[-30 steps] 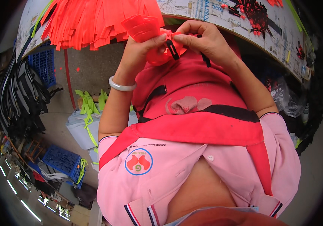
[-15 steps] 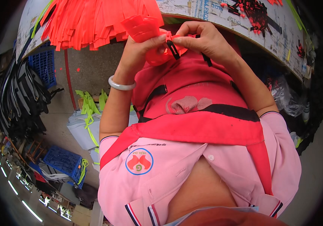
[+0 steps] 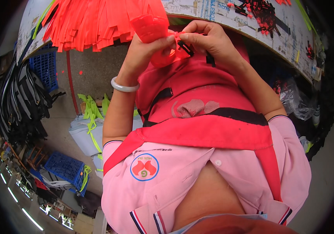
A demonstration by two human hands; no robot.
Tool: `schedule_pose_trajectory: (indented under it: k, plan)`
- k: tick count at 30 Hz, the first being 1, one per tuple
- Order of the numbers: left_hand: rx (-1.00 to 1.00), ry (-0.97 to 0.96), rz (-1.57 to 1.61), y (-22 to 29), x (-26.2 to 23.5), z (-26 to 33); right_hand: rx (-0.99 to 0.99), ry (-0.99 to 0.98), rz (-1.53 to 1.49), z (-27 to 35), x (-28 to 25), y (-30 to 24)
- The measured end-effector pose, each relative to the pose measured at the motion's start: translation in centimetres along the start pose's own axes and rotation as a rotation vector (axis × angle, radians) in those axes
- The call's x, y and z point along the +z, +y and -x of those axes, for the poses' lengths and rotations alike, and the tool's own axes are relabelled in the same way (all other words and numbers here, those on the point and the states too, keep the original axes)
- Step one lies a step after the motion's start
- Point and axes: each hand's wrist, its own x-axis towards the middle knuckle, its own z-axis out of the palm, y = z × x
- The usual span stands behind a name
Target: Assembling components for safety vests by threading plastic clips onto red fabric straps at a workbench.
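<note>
My left hand [image 3: 151,48] is closed on a folded bundle of bright orange-red strips [image 3: 150,28], whose loose ends stick up above the fingers and hang below them. Close beside it, my right hand [image 3: 210,41] pinches at a small orange-red end between the two thumbs. A short black strap piece [image 3: 185,49] with a slot-like outline slants down from that spot. Another black strap piece [image 3: 210,59] hangs beneath my right fingers, its upper part hidden by the hand. Both hands are just off the table's near edge, above my red apron [image 3: 198,84].
A thick fringe of orange-red strips [image 3: 89,25] hangs over the table's [image 3: 198,8] edge at the left. Small black and red pieces [image 3: 262,17] are heaped at the right. Black straps [image 3: 22,101] and blue crates [image 3: 63,165] are at the left, with lime-green strips [image 3: 91,107] below.
The black strap piece between my hands has swung up and to the right, from a steep hang to a flatter slant. Both hands have stayed almost in place, still holding the strips.
</note>
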Motion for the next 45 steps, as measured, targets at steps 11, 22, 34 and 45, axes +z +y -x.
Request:
schedule_pose_trajectory:
  k: [11,22,34,45]
  plan:
    - [0.231,0.140,-0.211,-1.3,1.2,0.3,-0.301,0.181,0.123,-0.3,1.3,0.5]
    - [0.329,0.126,-0.235,-2.2,1.0,-0.2,-0.617,0.214,0.472,-0.7,1.3,1.2]
    - [0.246,0.018,-0.215,-1.9,0.6,-0.1,-0.644,0.239,0.460,-0.7,1.5,1.7]
    - [0.207,-0.039,-0.168,-2.1,0.0,-0.3,-0.554,0.205,0.451,-0.3,1.8,1.3]
